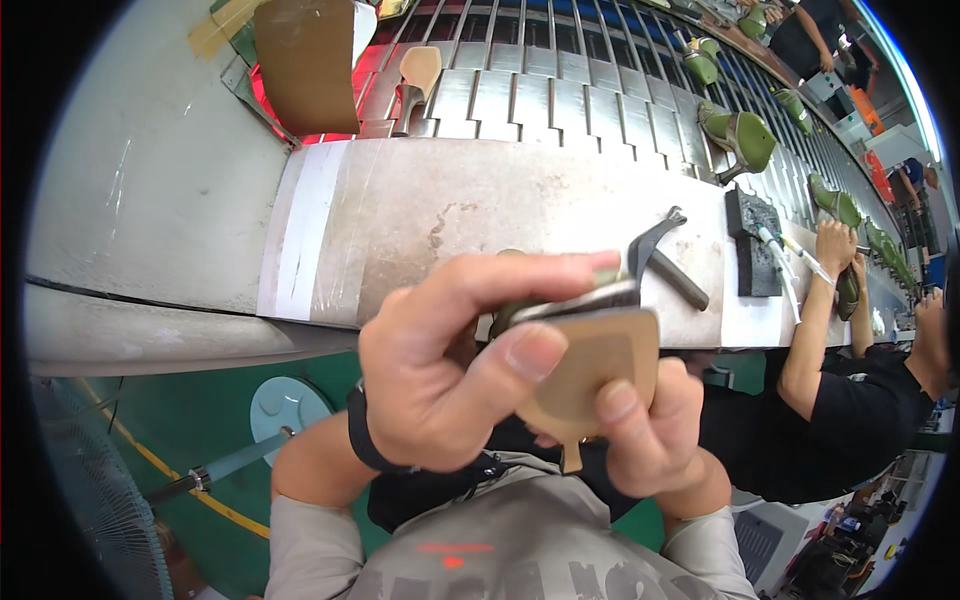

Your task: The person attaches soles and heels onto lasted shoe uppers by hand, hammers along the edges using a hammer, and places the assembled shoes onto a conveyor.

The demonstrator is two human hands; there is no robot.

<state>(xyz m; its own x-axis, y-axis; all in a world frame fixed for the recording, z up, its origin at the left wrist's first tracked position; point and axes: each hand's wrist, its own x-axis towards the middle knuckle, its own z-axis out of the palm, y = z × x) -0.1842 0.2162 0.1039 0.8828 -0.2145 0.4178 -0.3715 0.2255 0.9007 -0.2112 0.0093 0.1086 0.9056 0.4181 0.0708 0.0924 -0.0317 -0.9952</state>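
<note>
Factory line: pale tabletop [400, 230] fronting a slatted conveyor [560, 90] carrying green heeled shoes [740, 135]. Both hands raised close above the lap share one tan-soled shoe [590, 370], sole facing up. Left hand [440, 380] grip closed on its upper edge, forefinger over, thumb on the sole. Right hand [650, 430] grip closed from below-right. Long axis runs upper right to lower left, heel stub under the grips. Hammer [660, 255] lies beyond, nearer the right hand.

In my bare hands, the shoe [590, 360] shows a tan sole edged with olive green, matching the olive-green shoes [742, 138] on the silvery slatted conveyor [560, 90] beyond it, where red light glows beside a brown cardboard sheet [305, 65].
</note>
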